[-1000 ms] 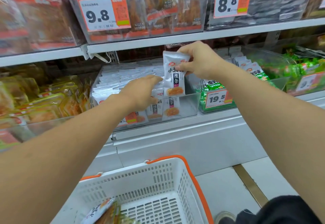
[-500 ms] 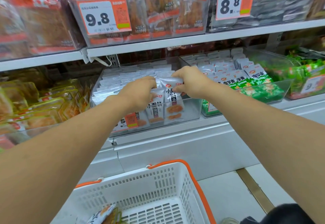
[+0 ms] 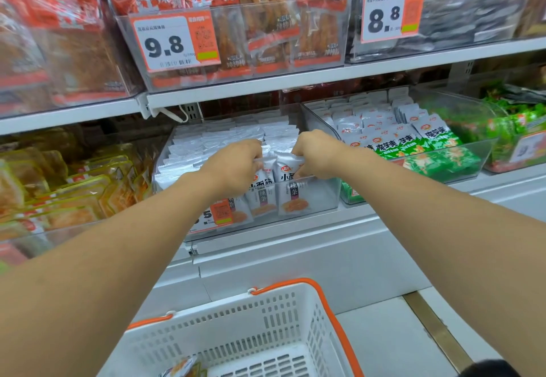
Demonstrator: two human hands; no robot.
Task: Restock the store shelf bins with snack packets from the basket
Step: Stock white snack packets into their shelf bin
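A clear shelf bin (image 3: pixel 322 196) on the lower shelf holds rows of white snack packets. My right hand (image 3: pixel 319 152) pinches the top of a white packet (image 3: pixel 291 187) standing at the bin's front. My left hand (image 3: pixel 236 166) rests curled over the neighbouring packets (image 3: pixel 263 196), fingers tucked among their tops. Below, the white basket with an orange rim (image 3: pixel 295 311) sits on the floor, and one packet (image 3: pixel 180 369) shows at its bottom edge.
A second clear bin (image 3: pixel 478 152) to the right holds green and white packets. Yellow packets (image 3: pixel 74 187) fill the bin at left. The upper shelf (image 3: pixel 295 81) carries red snack bags behind price tags 9.8 and 8.8. Grey floor lies at lower right.
My right hand has brought the white packet down from above the bin into its front row. My left hand has stayed on the packets beside it.
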